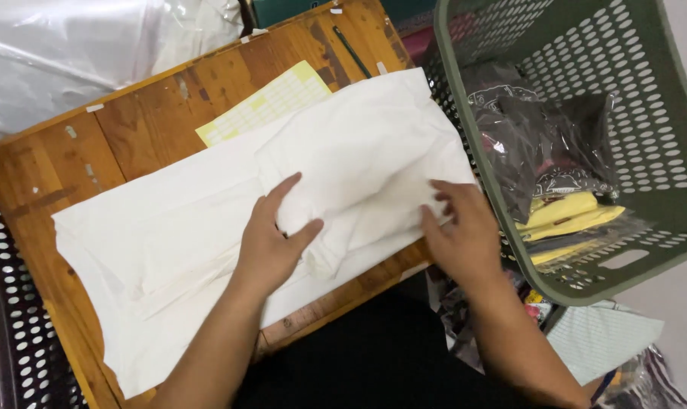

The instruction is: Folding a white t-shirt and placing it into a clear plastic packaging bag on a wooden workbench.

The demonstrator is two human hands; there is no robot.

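Left hand [271,238]: laid palm-down on the white garment [207,227], thumb spread to the side and pinching a raised fold of the cloth against the fingers. Right hand [459,235]: resting at the garment's right end, fingers curled over the edge of the fabric; grip partly hidden, so how firmly it holds cannot be told.

The white garment lies spread across the wooden table [143,125], running from lower left to upper right, creased and bunched between the two hands. Its upper edge covers part of a yellow gridded sheet [271,102]. A dark pencil [352,51] lies on the table near the far edge.

Right of the table, just beside the garment's end, stands a green perforated basket [662,113] holding bagged clothing in clear plastic [544,136], dark on top, yellow beneath. A dark perforated basket [14,326] sits at the left edge.
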